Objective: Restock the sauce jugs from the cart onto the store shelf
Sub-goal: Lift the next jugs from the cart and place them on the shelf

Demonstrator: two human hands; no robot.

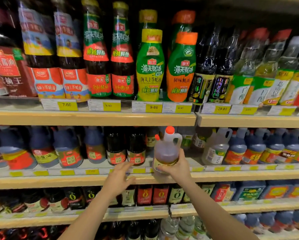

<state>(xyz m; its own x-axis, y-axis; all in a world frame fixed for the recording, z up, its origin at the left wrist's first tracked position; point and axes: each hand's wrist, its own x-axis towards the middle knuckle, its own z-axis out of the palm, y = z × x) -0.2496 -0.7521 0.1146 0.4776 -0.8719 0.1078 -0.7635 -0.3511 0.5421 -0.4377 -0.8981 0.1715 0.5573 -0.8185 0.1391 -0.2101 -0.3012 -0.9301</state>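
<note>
Stocked store shelf (93, 181) fills view. Right hand (177, 166) grips a translucent sauce jug (167, 149): red cap, moulded handle, amber liquid, pale label, held upright at the middle tier's edge. Left hand (119, 177) spread wide, holding nothing, just beside it.

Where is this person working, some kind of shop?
Most likely a supermarket's condiment aisle: wooden shelves packed with sauce bottles, yellow price tags along the edges, and the right hand gripping a jug.

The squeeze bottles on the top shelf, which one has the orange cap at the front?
The front squeeze bottle on the right, with an orange cap and orange lower label. Its neighbour on the left has a yellow cap and yellow label.
</note>
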